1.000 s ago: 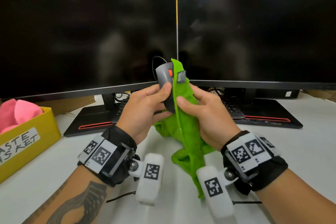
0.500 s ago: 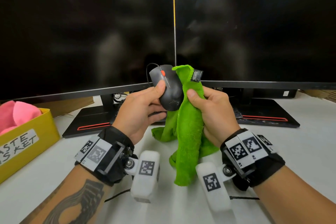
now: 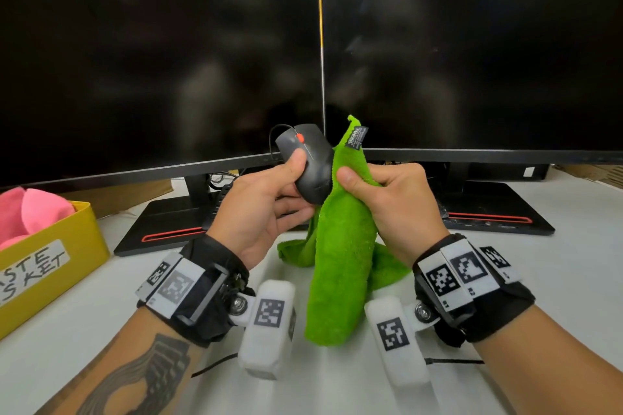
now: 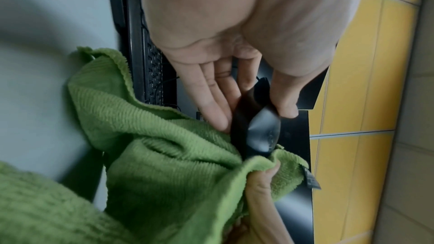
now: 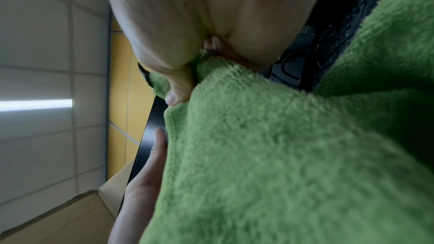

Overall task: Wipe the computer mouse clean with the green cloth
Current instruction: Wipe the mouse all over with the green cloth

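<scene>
A dark grey wired mouse with an orange scroll wheel is lifted above the desk, in front of the monitors. My left hand grips it, thumb on top and fingers underneath; the left wrist view shows the mouse between thumb and fingers. The green cloth hangs down to the desk, its black label at the top. My right hand holds the cloth and presses it against the mouse's right side. In the right wrist view the cloth fills most of the frame and hides the mouse.
Two dark monitors stand close behind on black bases, with a keyboard partly hidden beneath them. A yellow waste basket holding pink cloth sits at the left on the white desk.
The mouse has turned in my left hand, from side-on to its top facing me. The cloth's top end has shifted from covering the mouse's front to its right side.
</scene>
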### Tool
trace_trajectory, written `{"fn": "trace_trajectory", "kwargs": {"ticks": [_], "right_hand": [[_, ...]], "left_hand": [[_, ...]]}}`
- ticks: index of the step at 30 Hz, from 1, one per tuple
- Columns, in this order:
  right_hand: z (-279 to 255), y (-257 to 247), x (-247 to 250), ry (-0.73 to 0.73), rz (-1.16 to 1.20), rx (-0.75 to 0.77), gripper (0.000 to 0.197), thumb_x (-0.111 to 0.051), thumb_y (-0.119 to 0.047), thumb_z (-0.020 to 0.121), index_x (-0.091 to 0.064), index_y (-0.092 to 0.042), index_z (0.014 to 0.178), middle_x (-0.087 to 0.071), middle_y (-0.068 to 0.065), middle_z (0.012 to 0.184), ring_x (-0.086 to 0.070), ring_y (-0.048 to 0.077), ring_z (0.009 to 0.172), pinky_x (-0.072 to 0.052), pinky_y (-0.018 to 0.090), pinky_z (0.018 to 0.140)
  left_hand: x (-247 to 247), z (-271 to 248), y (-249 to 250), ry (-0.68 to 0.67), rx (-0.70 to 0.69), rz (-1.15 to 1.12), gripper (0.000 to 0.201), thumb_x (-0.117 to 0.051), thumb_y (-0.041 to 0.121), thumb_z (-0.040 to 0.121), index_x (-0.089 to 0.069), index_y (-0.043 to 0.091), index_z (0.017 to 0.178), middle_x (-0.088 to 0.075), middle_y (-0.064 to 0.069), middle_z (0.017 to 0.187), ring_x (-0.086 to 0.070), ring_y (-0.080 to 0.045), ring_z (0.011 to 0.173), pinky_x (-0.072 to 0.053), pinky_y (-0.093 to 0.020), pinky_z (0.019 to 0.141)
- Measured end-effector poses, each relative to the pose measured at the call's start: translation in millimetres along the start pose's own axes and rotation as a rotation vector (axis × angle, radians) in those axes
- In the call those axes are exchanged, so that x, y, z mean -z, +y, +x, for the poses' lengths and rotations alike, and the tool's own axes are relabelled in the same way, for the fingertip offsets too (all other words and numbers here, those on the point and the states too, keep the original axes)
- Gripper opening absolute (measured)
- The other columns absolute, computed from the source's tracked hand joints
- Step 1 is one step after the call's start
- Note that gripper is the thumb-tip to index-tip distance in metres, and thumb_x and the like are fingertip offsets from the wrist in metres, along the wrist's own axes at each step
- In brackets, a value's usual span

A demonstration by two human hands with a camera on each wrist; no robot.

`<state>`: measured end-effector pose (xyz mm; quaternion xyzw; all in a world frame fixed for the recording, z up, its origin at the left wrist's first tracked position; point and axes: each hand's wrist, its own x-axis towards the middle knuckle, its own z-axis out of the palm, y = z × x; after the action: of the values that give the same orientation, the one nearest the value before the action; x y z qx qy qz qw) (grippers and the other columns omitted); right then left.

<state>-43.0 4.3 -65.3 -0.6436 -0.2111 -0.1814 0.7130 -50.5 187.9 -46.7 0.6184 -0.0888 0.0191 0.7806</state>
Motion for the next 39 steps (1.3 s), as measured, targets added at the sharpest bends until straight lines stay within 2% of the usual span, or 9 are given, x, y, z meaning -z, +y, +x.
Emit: {"fn": "trace_trajectory", "kwargs": {"ticks": [5,9,15,17,22,27,30,35,39], "right_hand": [[-1.4,-0.7,-4.3,-0.036,0.075,-0.024,0.010,-0.074,-0.008,0.091,-0.081,-0.003,0.096,-0.080,0.008,0.086,-0.075,0.020,0.077,-0.063,0.037,0.071],[-2.5,-2.2,-5.2,-0.153,-0.056,0.029,0.050,-0.081,-0.001,0.084,-0.070,-0.008,0.132,-0.080,0.001,0.114,-0.076,0.012,0.101,-0.061,0.027,0.083],[0.0,-6.9,0.0,0.011,-0.078,0.027,0.006,-0.082,-0.009,0.085,-0.084,-0.005,0.088,-0.081,0.007,0.079,-0.076,0.014,0.070,-0.062,0.033,0.066],[1.6,-6.5,1.5,0.058,-0.087,0.024,0.011,-0.082,-0.011,0.085,-0.082,-0.003,0.077,-0.079,0.012,0.073,-0.073,0.017,0.064,-0.060,0.035,0.062],[4.5,-6.0,-1.8,0.114,0.149,-0.075,0.010,-0.078,-0.008,0.087,-0.081,0.001,0.082,-0.077,0.028,0.088,-0.070,0.029,0.076,-0.061,0.052,0.078],[4.3,-10.5,-3.4,0.052,0.340,-0.215,0.027,-0.079,-0.021,0.077,-0.079,0.001,0.092,-0.074,0.021,0.087,-0.070,0.029,0.078,-0.061,0.049,0.080],[0.9,-18.3,-6.4,0.014,0.363,-0.253,0.041,-0.078,-0.022,0.074,-0.075,0.008,0.102,-0.069,0.029,0.101,-0.065,0.038,0.093,-0.054,0.061,0.095],[1.4,-22.5,-2.5,0.039,0.368,-0.283,0.057,-0.080,-0.026,0.071,-0.068,0.019,0.104,-0.068,0.032,0.101,-0.066,0.035,0.085,-0.058,0.050,0.082],[4.2,-22.3,-0.1,0.038,0.403,-0.300,0.041,-0.080,-0.028,0.070,-0.075,0.005,0.092,-0.076,0.018,0.082,-0.071,0.029,0.068,-0.062,0.040,0.068]], "left_hand": [[-0.7,-0.8,1.9,-0.030,0.007,-0.041,0.037,-0.072,0.048,0.078,-0.082,0.016,0.094,-0.074,-0.012,0.091,-0.073,-0.020,0.075,-0.061,-0.031,0.078],[-1.5,-1.4,-2.7,-0.051,-0.009,-0.013,0.042,-0.070,0.046,0.083,-0.080,0.011,0.106,-0.077,-0.013,0.094,-0.074,-0.022,0.081,-0.061,-0.037,0.087],[-1.2,2.2,-2.4,-0.039,0.000,-0.070,0.033,-0.068,0.042,0.091,-0.079,0.012,0.099,-0.078,-0.013,0.091,-0.077,-0.021,0.077,-0.062,-0.026,0.069],[-0.7,3.2,-2.7,-0.051,0.000,-0.092,0.035,-0.067,0.042,0.089,-0.079,0.011,0.100,-0.077,-0.014,0.093,-0.077,-0.020,0.078,-0.062,-0.025,0.069],[4.8,4.0,-3.8,-0.137,-0.014,-0.143,0.040,-0.063,0.040,0.086,-0.075,0.011,0.112,-0.079,-0.012,0.111,-0.076,-0.023,0.099,-0.063,-0.033,0.089],[10.7,2.1,-7.0,-0.295,-0.032,-0.089,0.037,-0.064,0.036,0.091,-0.075,0.011,0.116,-0.074,-0.014,0.125,-0.073,-0.022,0.110,-0.060,-0.035,0.096],[14.0,1.9,-10.2,-0.362,-0.031,-0.025,0.026,-0.059,0.030,0.097,-0.081,0.017,0.099,-0.076,-0.012,0.118,-0.074,-0.022,0.106,-0.059,-0.035,0.095],[12.6,0.5,-13.3,-0.451,-0.026,0.062,0.026,-0.060,0.023,0.098,-0.076,0.005,0.108,-0.078,-0.014,0.109,-0.075,-0.022,0.098,-0.061,-0.033,0.086],[12.1,0.5,-14.3,-0.508,-0.007,0.122,0.036,-0.056,0.019,0.094,-0.070,-0.001,0.120,-0.077,-0.014,0.112,-0.075,-0.022,0.100,-0.060,-0.034,0.088]]}}
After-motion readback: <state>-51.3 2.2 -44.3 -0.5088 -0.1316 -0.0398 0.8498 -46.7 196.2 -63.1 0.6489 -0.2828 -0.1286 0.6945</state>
